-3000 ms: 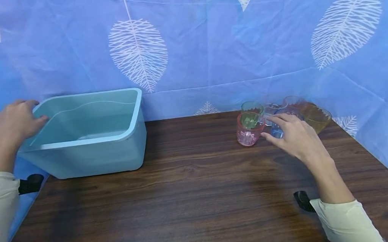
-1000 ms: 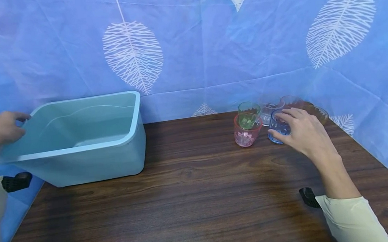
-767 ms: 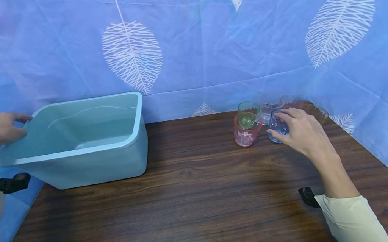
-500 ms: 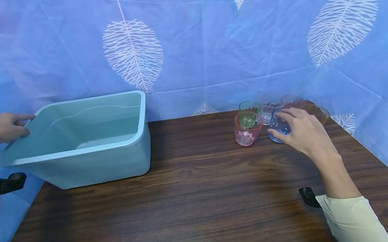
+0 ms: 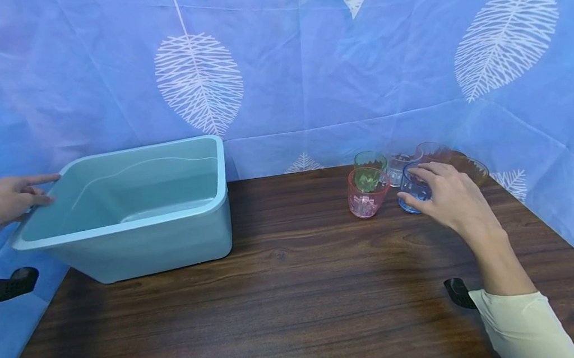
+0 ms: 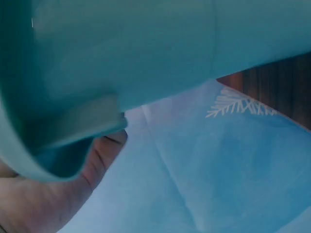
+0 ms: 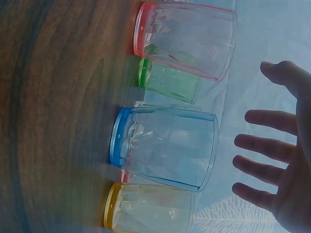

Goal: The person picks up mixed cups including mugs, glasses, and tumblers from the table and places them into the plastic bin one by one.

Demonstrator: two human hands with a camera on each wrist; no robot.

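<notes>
A pale teal plastic tub [image 5: 155, 245] stands at the left of the table, its left end jutting past the edge. My left hand [image 5: 2, 201] grips the rim at that end, fingers partly curled below the lip in the left wrist view. On the right, my right hand [image 5: 452, 197] hovers with spread fingers just above a blue-tinted cup [image 7: 165, 145], holding nothing. Beside it are a pink cup [image 7: 187, 39], a green cup [image 7: 170, 82] and a yellow cup [image 7: 155, 208]. In the head view, the hand partly covers the blue and yellow cups.
A clear cup [image 5: 396, 171] and another reddish cup [image 5: 432, 150] stand behind the blue one. The dark wooden table [image 5: 277, 314] runs back to a blue leaf-patterned cloth [image 5: 288, 61], which also borders the right side.
The tub has slid to the right and toward me, with my left hand at its rim. My right hand moved slightly right over the cups, then stayed still.
</notes>
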